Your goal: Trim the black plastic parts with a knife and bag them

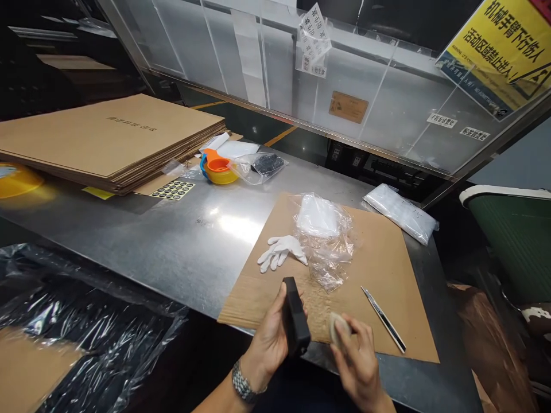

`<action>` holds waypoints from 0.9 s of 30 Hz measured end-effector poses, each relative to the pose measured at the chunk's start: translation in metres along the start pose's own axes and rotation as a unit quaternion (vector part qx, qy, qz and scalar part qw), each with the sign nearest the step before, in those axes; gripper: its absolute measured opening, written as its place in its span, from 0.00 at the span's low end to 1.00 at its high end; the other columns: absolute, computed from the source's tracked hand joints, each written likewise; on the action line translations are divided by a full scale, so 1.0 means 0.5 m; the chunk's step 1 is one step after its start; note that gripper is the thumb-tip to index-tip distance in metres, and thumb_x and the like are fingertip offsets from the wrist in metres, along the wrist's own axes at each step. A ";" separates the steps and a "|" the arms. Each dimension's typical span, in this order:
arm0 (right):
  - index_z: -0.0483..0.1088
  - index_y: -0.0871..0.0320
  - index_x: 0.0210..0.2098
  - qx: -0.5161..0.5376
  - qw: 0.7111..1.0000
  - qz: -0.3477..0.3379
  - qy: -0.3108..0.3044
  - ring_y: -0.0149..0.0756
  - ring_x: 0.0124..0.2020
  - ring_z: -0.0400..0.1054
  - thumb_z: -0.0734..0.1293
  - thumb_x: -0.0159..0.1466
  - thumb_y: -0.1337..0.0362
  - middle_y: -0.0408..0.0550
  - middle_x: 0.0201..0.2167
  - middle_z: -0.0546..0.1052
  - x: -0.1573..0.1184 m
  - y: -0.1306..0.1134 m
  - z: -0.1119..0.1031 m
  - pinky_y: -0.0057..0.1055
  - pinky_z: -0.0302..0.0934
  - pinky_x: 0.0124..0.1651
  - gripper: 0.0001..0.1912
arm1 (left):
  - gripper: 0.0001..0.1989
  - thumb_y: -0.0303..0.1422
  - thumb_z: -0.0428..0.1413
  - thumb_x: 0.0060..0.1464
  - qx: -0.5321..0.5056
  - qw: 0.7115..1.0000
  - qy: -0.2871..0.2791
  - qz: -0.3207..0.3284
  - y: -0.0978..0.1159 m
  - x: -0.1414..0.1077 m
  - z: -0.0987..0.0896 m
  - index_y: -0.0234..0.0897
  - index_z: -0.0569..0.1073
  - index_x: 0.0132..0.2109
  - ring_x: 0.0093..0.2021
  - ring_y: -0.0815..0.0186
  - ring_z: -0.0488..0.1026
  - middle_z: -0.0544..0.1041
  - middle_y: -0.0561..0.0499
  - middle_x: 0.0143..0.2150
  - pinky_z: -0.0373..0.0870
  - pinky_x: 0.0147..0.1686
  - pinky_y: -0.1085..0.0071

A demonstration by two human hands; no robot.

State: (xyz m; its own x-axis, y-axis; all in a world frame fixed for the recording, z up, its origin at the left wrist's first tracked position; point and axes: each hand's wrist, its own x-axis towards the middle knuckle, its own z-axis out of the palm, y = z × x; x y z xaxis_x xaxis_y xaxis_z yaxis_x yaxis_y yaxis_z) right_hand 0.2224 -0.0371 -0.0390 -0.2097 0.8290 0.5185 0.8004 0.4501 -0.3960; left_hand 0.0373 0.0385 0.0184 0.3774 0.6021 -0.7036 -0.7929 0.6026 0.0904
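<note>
One black bar is sitting in the left hand, fingers clamping its sides, its long side pointing away from the body. The right hand is pinching a pale pad just to the bar's right, not touching it, above the brown cardboard's near edge.

factory packing station: steel workbench | stacked flat cardboard | yellow machine-arm warning sign
</note>
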 end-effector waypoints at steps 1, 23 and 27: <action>0.57 0.54 0.59 -0.017 0.999 0.036 -0.002 0.45 0.49 0.61 0.60 0.62 0.71 0.56 0.49 0.65 0.004 0.025 0.004 0.45 0.63 0.46 0.26 | 0.08 0.33 0.54 0.55 0.014 1.000 0.005 0.002 -0.004 -0.004 -0.002 0.32 0.69 0.40 0.22 0.67 0.74 0.74 0.51 0.25 0.72 0.20 0.73; 0.71 0.56 0.34 0.454 0.863 0.162 -0.150 0.33 0.35 0.66 0.66 0.60 0.62 0.47 0.33 0.70 0.119 -0.057 -0.101 0.29 0.60 0.37 0.05 | 0.24 0.44 0.61 0.43 0.351 0.894 -0.244 -0.132 -0.072 -0.079 -0.049 0.32 0.66 0.41 0.22 0.70 0.68 0.73 0.49 0.24 0.62 0.24 0.74; 0.70 0.57 0.29 0.473 0.854 0.170 -0.136 0.32 0.33 0.66 0.67 0.59 0.62 0.47 0.31 0.72 0.108 -0.054 -0.099 0.27 0.60 0.36 0.05 | 0.25 0.45 0.62 0.41 0.350 0.892 -0.245 -0.147 -0.075 -0.078 -0.050 0.32 0.67 0.41 0.22 0.71 0.67 0.72 0.49 0.24 0.60 0.24 0.75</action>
State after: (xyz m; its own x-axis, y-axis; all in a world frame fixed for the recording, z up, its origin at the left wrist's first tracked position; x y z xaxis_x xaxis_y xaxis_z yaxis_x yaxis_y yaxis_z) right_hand 0.2173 -0.0208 0.0370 -0.2811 0.9537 0.1064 0.0563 0.1271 -0.9903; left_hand 0.0402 -0.0205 0.0250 0.8195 0.4174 -0.3926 -0.1971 0.8486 0.4909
